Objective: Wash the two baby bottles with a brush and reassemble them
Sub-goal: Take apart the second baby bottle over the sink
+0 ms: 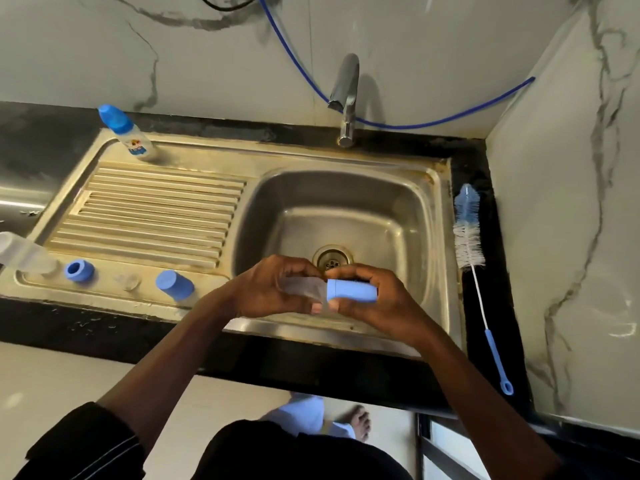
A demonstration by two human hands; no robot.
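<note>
Over the sink [346,160] basin's front edge: left hand [273,289] curled round clear bottle body [306,288] | right hand [377,299] fingers curled round blue cap [351,291] at the bottle's end, thumbs meeting beneath | bottle blurred, mostly hidden by fingers | second clear bottle [26,253] cut off at drainboard's left edge | brush [468,233] on surface [483,161] right of sink

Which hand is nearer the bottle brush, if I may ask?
Right. The right hand, gripping the blue cap, is left of the brush; the left hand, holding the clear bottle, lies farther left.
</note>
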